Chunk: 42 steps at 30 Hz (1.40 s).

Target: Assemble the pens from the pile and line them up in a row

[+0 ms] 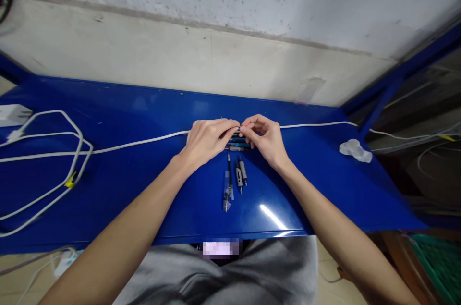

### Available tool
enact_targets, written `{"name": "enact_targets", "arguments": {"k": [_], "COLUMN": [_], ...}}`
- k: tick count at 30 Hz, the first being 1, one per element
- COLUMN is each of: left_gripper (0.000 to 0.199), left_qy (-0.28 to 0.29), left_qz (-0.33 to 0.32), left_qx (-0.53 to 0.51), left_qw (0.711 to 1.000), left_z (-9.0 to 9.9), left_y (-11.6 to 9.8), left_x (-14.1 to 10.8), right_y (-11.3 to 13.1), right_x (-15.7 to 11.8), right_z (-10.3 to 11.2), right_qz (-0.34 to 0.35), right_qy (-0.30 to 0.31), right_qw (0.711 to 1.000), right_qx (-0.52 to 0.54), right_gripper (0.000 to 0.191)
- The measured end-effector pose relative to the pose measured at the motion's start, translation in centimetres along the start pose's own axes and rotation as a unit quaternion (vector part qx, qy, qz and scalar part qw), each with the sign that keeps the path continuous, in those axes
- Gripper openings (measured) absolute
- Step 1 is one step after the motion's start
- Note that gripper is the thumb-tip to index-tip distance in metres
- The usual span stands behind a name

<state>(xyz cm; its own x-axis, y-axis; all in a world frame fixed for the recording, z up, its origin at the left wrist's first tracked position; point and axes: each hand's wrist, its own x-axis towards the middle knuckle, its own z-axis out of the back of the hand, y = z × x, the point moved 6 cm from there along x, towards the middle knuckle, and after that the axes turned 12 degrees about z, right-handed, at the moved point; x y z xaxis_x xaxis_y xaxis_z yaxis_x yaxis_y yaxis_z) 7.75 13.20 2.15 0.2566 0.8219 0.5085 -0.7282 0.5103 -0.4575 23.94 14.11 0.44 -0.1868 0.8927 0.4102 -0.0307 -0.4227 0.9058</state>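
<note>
My left hand (211, 138) and my right hand (265, 139) meet above the middle of the blue table (144, 194). Thumb and fingers of each are pinched together around something small and dark between them, too small to name. Under and just in front of the fingertips lie several pens (237, 144) side by side, partly hidden by the hands. Nearer to me are two grey pen parts (239, 177) with dark tips, a thin black refill (230, 170) and a clear pen barrel (226, 192).
A white cable (144, 141) runs across the table behind the hands, with loops and a white plug adapter (14, 115) at the left. A crumpled white wrapper (356, 151) lies at the right. A wall (216, 60) stands behind, and a lit phone (220, 249) is below the front edge.
</note>
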Motion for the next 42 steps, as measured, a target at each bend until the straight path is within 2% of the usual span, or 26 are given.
{"name": "enact_targets", "arguments": {"k": [13,22,33,42], "left_gripper": [0.029,0.02,0.033,0.037], "left_qy": [0.02,0.041,0.014,0.027], "left_qz": [0.004,-0.014,-0.031,-0.022], "left_qx": [-0.002,0.022,0.002,-0.008], "left_qw": [1.0,0.999,0.999,0.999], "left_z": [-0.18,-0.04,0.0,-0.02], "left_y": [0.01,-0.16,-0.14,-0.35], "left_x": [0.01,0.03,-0.14,0.06], "right_y": [0.15,0.43,0.55,0.57], "right_x": [0.0,-0.03,0.29,0.01], "right_z": [-0.18,-0.2,-0.25,-0.67], "right_qz": [0.012,0.02,-0.001,0.0], "right_qy": [0.004,0.024,0.06,0.081], "right_qw": [1.0,0.997,0.998,0.997], "right_qx": [-0.026,-0.067,0.001,0.016], "right_gripper": [0.033,0.029,0.041,0.043]}}
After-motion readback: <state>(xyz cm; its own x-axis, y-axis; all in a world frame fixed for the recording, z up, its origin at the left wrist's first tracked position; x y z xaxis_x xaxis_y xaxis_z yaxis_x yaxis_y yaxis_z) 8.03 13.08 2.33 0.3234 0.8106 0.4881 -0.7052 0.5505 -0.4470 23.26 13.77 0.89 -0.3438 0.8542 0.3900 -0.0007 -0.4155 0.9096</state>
